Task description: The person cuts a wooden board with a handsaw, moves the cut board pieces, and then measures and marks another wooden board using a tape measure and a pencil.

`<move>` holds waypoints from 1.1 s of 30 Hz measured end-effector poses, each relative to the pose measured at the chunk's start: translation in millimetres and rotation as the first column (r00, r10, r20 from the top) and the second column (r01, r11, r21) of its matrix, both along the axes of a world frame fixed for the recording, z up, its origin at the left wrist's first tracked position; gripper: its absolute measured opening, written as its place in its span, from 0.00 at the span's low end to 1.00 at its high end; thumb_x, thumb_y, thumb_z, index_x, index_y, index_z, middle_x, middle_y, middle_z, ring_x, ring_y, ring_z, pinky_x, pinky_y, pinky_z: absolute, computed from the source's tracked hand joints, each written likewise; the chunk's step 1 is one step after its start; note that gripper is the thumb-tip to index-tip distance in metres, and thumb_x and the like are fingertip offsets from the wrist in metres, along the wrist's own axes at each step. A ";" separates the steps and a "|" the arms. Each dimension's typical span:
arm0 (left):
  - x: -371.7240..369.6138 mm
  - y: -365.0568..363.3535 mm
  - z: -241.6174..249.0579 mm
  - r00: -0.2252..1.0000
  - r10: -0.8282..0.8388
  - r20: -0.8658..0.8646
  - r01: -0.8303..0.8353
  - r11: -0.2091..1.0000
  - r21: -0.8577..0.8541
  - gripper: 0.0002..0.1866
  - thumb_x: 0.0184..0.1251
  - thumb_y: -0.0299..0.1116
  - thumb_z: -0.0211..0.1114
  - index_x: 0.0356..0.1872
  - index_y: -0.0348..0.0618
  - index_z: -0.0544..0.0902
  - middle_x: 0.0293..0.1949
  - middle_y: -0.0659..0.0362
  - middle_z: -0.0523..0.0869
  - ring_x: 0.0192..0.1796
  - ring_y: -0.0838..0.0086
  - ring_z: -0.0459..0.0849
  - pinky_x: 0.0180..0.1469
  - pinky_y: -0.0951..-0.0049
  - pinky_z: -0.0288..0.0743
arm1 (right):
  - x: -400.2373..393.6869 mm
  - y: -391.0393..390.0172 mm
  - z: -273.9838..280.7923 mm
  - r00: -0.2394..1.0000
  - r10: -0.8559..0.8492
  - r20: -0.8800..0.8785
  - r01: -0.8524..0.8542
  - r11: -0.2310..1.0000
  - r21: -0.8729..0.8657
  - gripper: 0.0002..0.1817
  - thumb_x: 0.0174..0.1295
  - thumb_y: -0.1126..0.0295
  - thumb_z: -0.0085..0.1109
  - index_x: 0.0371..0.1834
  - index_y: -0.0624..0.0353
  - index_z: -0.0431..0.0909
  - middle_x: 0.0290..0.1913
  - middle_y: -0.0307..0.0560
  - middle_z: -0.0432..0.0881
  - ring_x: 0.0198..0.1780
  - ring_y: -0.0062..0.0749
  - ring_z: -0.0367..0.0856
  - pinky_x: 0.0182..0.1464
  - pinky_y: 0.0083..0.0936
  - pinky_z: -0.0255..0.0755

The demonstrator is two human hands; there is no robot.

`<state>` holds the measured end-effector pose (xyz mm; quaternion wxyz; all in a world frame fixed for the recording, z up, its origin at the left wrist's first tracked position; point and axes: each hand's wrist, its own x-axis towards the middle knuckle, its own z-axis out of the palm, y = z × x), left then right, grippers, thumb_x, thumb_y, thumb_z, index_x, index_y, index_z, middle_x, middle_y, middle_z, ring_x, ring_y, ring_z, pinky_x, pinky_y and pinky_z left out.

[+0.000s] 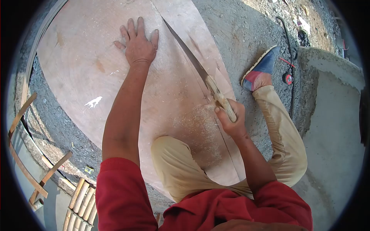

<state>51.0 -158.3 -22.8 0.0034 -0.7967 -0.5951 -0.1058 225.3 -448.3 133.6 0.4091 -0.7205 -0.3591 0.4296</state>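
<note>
My left hand [139,45] lies flat on a large plywood sheet [115,84], its fingers spread. My right hand [234,118] is wrapped round the pale handle of a hand saw [192,57]. The long tapering blade points up and to the left, lying along a cut line in the sheet. Sawdust is scattered near the blade's far end and in front of my knee. One knee rests on the sheet.
On the rough concrete to the right are a red tape measure [287,78], a red pencil-like stick [287,62] and a black hose [291,92]. A low concrete wall [331,65] stands beyond. Wooden strips [27,165] and bamboo slats [81,208] are at left.
</note>
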 end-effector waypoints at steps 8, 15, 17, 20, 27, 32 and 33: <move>1.5 -0.6 1.3 0.999 0.002 -0.037 -0.004 0.999 -0.047 0.40 0.76 0.66 0.52 0.83 0.61 0.61 0.84 0.56 0.56 0.85 0.49 0.50 0.76 0.23 0.39 | -12.4 128.2 -80.0 0.998 0.016 0.057 -0.025 0.986 0.168 0.14 0.63 0.66 0.66 0.26 0.65 0.77 0.19 0.41 0.72 0.24 0.20 0.68 0.28 0.30 0.66; -0.4 -7.0 -1.5 1.000 -0.006 0.007 0.006 0.998 -0.061 0.40 0.76 0.64 0.52 0.83 0.60 0.60 0.85 0.55 0.54 0.86 0.49 0.47 0.78 0.24 0.34 | 0.5 -27.1 -3.3 0.999 0.047 0.005 -0.047 0.999 -0.009 0.10 0.65 0.73 0.63 0.43 0.71 0.86 0.26 0.37 0.82 0.30 0.14 0.78 0.34 0.19 0.74; 0.4 -1.2 -0.8 1.000 0.006 -0.002 -0.006 0.998 -0.062 0.40 0.75 0.64 0.53 0.83 0.60 0.60 0.85 0.55 0.54 0.86 0.49 0.47 0.78 0.24 0.34 | -0.4 -25.2 -19.1 0.994 0.095 0.062 -0.098 0.994 0.046 0.09 0.64 0.73 0.63 0.41 0.70 0.86 0.25 0.37 0.82 0.30 0.14 0.78 0.34 0.19 0.73; 1.7 -1.4 -0.8 1.000 -0.004 -0.023 0.003 0.999 -0.051 0.40 0.75 0.64 0.53 0.83 0.59 0.61 0.85 0.55 0.55 0.86 0.49 0.47 0.78 0.24 0.34 | -4.6 99.4 -74.9 0.998 -0.007 -0.059 0.015 0.990 0.138 0.11 0.65 0.70 0.66 0.28 0.64 0.79 0.20 0.37 0.74 0.26 0.18 0.69 0.28 0.27 0.66; -1.0 2.4 1.4 1.000 0.015 -0.002 -0.015 1.000 0.002 0.40 0.75 0.66 0.53 0.83 0.61 0.62 0.85 0.57 0.56 0.85 0.50 0.50 0.76 0.23 0.40 | -6.8 -4.4 -8.8 0.999 -0.029 0.021 0.027 0.998 0.064 0.08 0.64 0.73 0.64 0.36 0.68 0.85 0.21 0.38 0.76 0.27 0.15 0.73 0.31 0.22 0.70; 0.0 -0.6 -7.1 1.000 -0.003 -0.014 0.003 1.000 0.003 0.40 0.75 0.66 0.53 0.83 0.61 0.62 0.85 0.57 0.56 0.85 0.49 0.50 0.76 0.23 0.40 | -5.8 15.1 -41.8 0.997 -0.043 -0.060 0.044 0.999 0.021 0.06 0.64 0.74 0.63 0.36 0.68 0.84 0.21 0.35 0.75 0.25 0.14 0.70 0.28 0.23 0.67; 0.8 -2.8 -6.0 1.000 -0.010 -0.021 0.010 1.000 -0.013 0.40 0.75 0.66 0.53 0.82 0.61 0.62 0.85 0.57 0.56 0.85 0.49 0.50 0.76 0.23 0.40 | -2.0 58.6 -70.0 0.994 -0.016 -0.105 0.022 0.999 0.050 0.08 0.64 0.72 0.64 0.31 0.66 0.81 0.21 0.35 0.74 0.25 0.15 0.68 0.27 0.24 0.65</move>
